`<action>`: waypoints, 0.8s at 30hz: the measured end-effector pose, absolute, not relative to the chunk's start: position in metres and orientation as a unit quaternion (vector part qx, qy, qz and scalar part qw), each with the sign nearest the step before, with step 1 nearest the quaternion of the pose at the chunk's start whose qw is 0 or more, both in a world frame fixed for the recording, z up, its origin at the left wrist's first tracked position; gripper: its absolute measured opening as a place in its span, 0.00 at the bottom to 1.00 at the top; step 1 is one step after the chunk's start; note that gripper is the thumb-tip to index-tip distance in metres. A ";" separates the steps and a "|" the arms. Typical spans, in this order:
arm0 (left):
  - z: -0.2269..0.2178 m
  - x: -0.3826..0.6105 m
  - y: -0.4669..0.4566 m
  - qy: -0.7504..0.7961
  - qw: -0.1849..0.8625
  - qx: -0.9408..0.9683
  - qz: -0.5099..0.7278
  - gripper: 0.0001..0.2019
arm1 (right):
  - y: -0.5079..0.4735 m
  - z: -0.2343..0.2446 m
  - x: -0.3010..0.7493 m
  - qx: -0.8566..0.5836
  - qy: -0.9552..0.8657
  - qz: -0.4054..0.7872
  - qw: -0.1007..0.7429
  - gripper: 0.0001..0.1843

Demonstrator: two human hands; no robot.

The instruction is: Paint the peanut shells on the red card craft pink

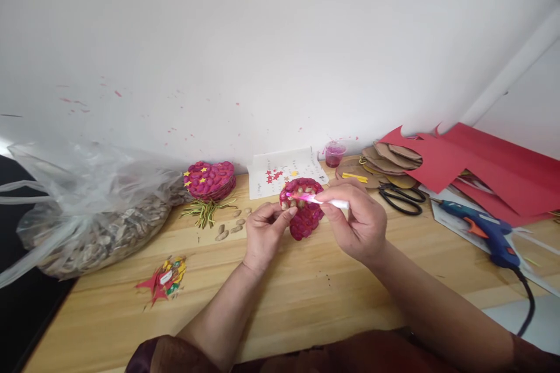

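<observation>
My left hand (265, 227) pinches the left edge of a heart-shaped piece covered in nutshells (303, 208), mostly painted magenta, and holds it just above the wooden table (306, 291). My right hand (359, 217) grips a small brush with a white handle (321, 201). Its pink tip rests on the unpainted tan shells near the top of the heart. A small cup of magenta paint (335, 154) stands behind, by the wall.
A stack of finished magenta hearts with yellow stars (210, 179) lies left, beside loose shells (230, 228) and a plastic bag of shells (94, 221). Right are black scissors (400, 195), a blue glue gun (481, 228), cardboard cutouts (391, 158) and red paper (490, 172).
</observation>
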State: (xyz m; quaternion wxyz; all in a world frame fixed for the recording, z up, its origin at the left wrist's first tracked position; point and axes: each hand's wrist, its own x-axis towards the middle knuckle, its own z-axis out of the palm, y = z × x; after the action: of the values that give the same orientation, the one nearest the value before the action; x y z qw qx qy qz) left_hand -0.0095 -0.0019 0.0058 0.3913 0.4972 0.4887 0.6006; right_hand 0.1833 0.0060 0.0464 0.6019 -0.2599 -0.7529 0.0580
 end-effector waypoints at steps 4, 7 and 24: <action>0.005 -0.009 -0.002 0.486 0.405 0.488 0.601 0.11 | 0.008 0.046 0.183 -0.270 -0.745 0.058 0.608 0.13; 0.004 -0.009 -0.002 0.485 0.405 0.490 0.600 0.12 | 0.007 0.047 0.181 -0.254 -0.753 0.065 0.604 0.13; 0.005 -0.006 0.000 0.493 0.473 0.442 0.581 0.16 | 0.014 0.049 0.179 -0.290 -0.736 0.097 0.603 0.07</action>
State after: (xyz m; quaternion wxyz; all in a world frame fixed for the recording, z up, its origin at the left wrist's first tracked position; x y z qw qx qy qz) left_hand -0.0061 -0.0002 0.0051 0.4728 0.4422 0.4928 0.5814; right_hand 0.1786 0.0142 0.0494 0.6032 -0.2904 -0.7365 0.0974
